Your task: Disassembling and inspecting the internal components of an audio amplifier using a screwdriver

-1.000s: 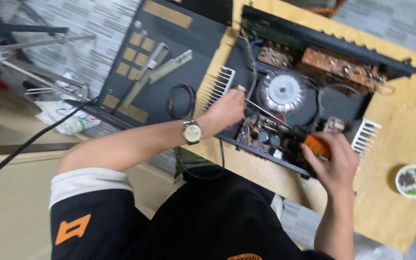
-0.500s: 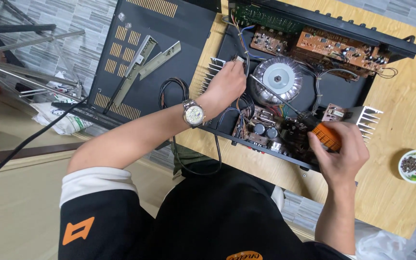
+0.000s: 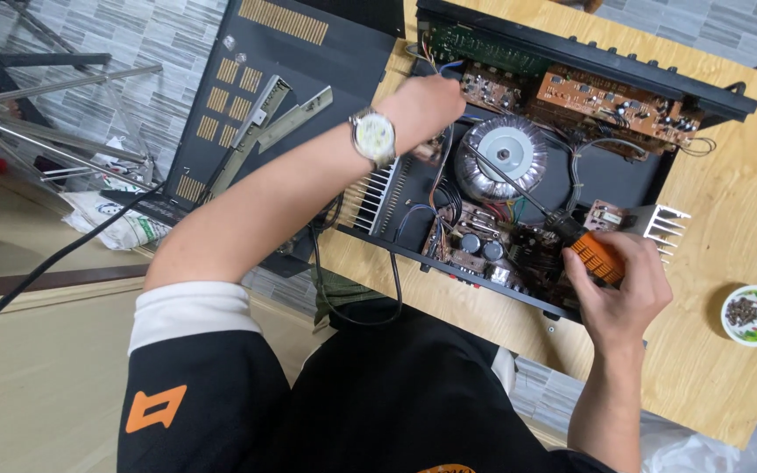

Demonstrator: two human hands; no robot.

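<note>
right hand fingers wrapped on orange-handled screwdriver, shaft over transformer | left hand fingers curled, grip unclear, at open amplifier rear-left | amplifier overhangs table near edge

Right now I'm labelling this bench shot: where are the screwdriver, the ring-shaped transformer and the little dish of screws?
screwdriver (image 3: 596,256): head view, on its orange handle.
ring-shaped transformer (image 3: 503,158): head view, on its pale top face.
little dish of screws (image 3: 753,315): head view, on the dish's rim.

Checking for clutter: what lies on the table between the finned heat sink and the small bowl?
Nothing: in the head view, only bare table separates the heat sink from the bowl.
</note>
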